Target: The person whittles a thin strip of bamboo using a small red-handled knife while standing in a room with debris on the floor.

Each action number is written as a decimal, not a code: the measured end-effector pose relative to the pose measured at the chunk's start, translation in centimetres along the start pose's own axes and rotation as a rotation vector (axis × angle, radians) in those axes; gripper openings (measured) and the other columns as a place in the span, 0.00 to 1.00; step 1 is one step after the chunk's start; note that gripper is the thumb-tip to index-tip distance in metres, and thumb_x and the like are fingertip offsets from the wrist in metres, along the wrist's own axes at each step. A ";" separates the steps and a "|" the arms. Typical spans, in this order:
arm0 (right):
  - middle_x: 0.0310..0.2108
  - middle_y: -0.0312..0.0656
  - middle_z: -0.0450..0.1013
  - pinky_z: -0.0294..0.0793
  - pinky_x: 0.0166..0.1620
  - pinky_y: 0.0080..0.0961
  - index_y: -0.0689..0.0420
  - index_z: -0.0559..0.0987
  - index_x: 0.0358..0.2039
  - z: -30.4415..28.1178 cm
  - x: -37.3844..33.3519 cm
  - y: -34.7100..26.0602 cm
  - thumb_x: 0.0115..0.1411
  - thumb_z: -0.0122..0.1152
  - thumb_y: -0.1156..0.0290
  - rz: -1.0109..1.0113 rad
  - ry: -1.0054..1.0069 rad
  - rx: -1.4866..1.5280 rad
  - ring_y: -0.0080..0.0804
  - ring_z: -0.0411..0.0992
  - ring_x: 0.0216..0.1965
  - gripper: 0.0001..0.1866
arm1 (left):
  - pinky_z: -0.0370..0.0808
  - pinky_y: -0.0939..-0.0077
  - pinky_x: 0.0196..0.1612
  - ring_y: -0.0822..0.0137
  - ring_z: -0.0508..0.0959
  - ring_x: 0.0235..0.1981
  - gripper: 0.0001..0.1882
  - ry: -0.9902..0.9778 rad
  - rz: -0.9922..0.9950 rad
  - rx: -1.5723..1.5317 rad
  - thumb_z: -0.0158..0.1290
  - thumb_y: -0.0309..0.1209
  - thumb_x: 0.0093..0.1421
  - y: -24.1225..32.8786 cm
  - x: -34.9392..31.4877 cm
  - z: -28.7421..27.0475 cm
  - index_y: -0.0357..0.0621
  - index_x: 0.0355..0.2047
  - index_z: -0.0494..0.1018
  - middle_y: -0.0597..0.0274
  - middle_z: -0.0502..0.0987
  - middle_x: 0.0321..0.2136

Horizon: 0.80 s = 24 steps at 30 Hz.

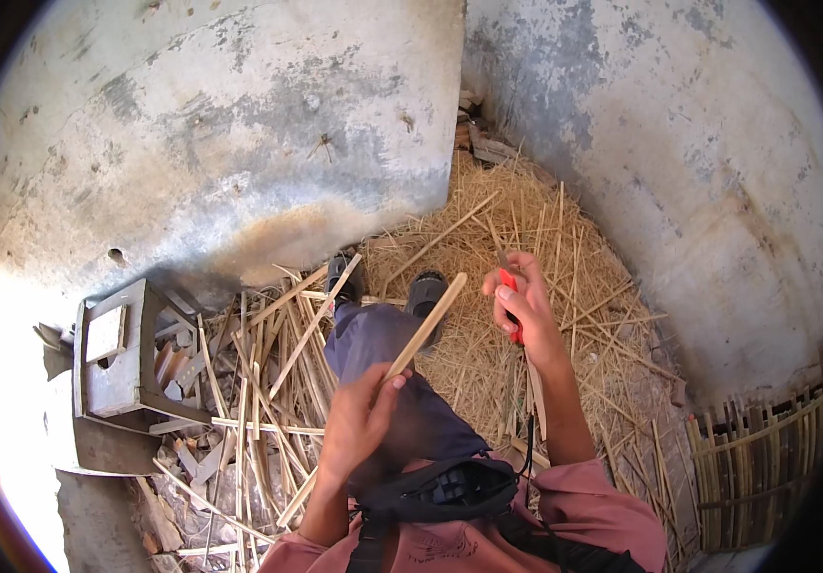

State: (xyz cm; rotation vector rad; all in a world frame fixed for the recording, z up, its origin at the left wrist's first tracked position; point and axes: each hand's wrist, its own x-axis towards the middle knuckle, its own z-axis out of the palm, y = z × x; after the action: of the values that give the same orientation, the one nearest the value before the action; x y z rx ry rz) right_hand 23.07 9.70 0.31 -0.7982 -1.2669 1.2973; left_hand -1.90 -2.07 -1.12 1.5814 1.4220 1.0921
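Bamboo strip (427,327): long, flat, pale tan sliver with a squared upper end; dry and smooth-looking.
Strip's pose: slanted, its upper end pointing up and to the right, its lower part running down and to the left.
Strip's place: above the person's lap, gripped around its middle by the left hand (359,420); the lower end shows again below that hand's forearm, near the floor litter.
Red-handled tool (512,304): small, bright red grip; only short patches of red show between the fingers, and its blade cannot be made out.
Tool's place: enclosed in the right hand (524,307), just right of the strip's upper end, apart from it.
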 end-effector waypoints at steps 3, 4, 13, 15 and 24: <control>0.41 0.40 0.75 0.63 0.28 0.18 0.58 0.72 0.49 -0.4 -0.9 0.9 0.70 0.62 0.68 -0.196 0.054 -0.253 0.17 0.63 0.23 0.12 | 0.66 0.78 0.25 0.79 0.70 0.21 0.10 0.005 -0.029 -0.033 0.54 0.30 0.75 -0.1 0.5 0.2 0.37 0.47 0.81 0.69 0.70 0.18; 0.40 0.41 0.75 0.64 0.29 0.19 0.59 0.72 0.48 -0.3 -1.1 0.9 0.70 0.62 0.69 -0.272 0.034 -0.411 0.18 0.65 0.24 0.12 | 0.65 0.78 0.25 0.79 0.69 0.21 0.10 0.009 -0.032 -0.045 0.54 0.30 0.75 -0.2 0.7 0.3 0.37 0.47 0.81 0.69 0.70 0.18; 0.36 0.40 0.78 0.78 0.32 0.24 0.57 0.80 0.40 2.0 -2.1 0.4 0.61 0.77 0.70 -0.441 -0.059 -0.668 0.27 0.80 0.33 0.13 | 0.57 0.82 0.21 0.84 0.62 0.18 0.12 -0.068 -0.042 -0.198 0.53 0.35 0.77 -0.4 1.5 1.4 0.39 0.50 0.80 0.77 0.66 0.20; 0.36 0.40 0.78 0.78 0.31 0.24 0.56 0.81 0.38 2.0 -1.9 0.8 0.60 0.78 0.70 -0.516 -0.035 -0.719 0.29 0.80 0.32 0.12 | 0.56 0.83 0.20 0.85 0.61 0.18 0.13 -0.107 -0.080 -0.287 0.52 0.35 0.78 -0.4 1.5 1.2 0.39 0.51 0.79 0.78 0.65 0.20; 0.38 0.42 0.80 0.81 0.32 0.28 0.56 0.83 0.37 0.5 -1.8 0.5 0.58 0.79 0.71 -0.542 -0.015 -0.844 0.33 0.82 0.33 0.11 | 0.55 0.85 0.18 0.86 0.60 0.16 0.15 -0.120 -0.146 -0.397 0.50 0.35 0.79 -0.4 1.6 0.2 0.38 0.53 0.79 0.79 0.64 0.20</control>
State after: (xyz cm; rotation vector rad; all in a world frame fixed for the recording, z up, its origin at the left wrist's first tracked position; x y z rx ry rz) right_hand 22.77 7.94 -0.44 -0.9117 -1.9053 0.3018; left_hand -1.79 -0.45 -1.34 1.2196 1.1375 1.0929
